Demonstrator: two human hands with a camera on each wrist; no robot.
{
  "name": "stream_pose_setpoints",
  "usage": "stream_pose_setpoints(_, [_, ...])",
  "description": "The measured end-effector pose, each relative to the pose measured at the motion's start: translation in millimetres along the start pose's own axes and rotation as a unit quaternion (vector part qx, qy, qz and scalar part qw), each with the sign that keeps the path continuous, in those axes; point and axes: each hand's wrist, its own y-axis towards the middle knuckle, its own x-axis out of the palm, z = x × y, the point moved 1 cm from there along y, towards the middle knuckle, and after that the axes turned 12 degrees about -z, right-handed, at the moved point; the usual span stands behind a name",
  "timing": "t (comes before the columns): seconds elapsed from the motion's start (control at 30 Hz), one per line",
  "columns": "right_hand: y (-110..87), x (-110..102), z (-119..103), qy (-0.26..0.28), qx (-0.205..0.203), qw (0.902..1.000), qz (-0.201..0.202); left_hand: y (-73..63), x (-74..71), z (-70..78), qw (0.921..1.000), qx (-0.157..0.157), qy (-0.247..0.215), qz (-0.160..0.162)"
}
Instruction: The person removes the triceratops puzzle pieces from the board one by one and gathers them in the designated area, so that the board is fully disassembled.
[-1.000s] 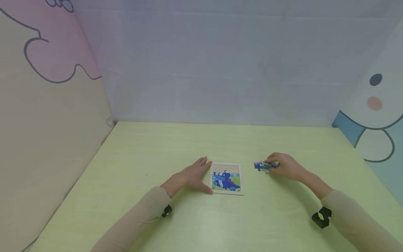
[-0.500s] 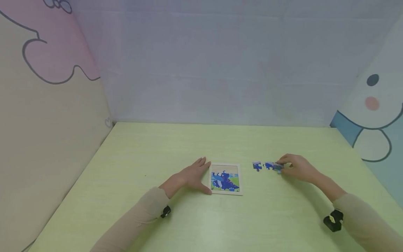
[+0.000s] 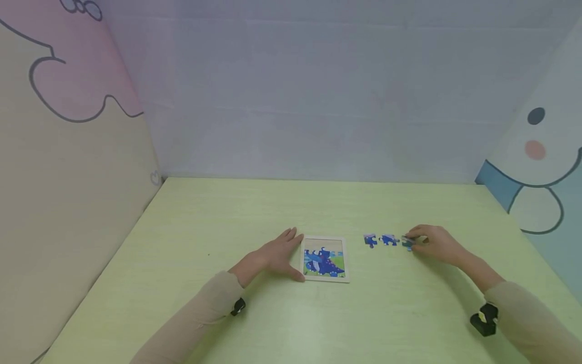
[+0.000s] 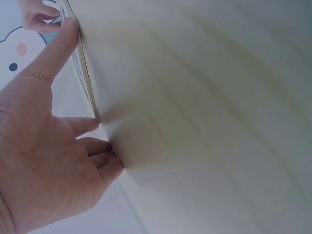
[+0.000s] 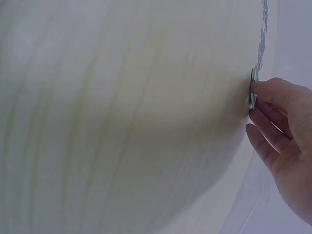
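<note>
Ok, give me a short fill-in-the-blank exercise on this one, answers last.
1. The hand touching the puzzle frame is the person's ____ one.
2. In the head view, the loose pieces lie to the ____ of the frame.
3. Of those pieces, the right hand pinches the one ____ from the frame.
4. The animal pictured inside the frame is mainly coloured ____.

Missing words: left; right; farthest; blue.

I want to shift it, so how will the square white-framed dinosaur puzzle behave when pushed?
The puzzle probably slides rather than tips: it lies flat on the pale green table. It seems stiff; its edge looks straight beside the left hand. Its blue pieces might shift, as the top is unfilled.
</note>
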Motion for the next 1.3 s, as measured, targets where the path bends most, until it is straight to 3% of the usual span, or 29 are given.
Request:
stream_pose_setpoints(0.73, [6.3,-2.0,2.6,0.005,0.015,0.9997,-0.017,-0.7,-0.1,0.6,1.0,-0.003,0.003,0.0])
stream_pose_setpoints(0.97, [8.5,-7.2,-4.7,0.004,0.021,0.9998,-0.006,-0.3,0.2,0.4,1.0,-0.001,0.002,0.002])
stream_pose_setpoints(1.3, [32.1,1.5,-36.6,0.024,-0.049,0.9985,-0.003,-0.2,0.1,-0.3,1.0,0.0,0.003,0.001])
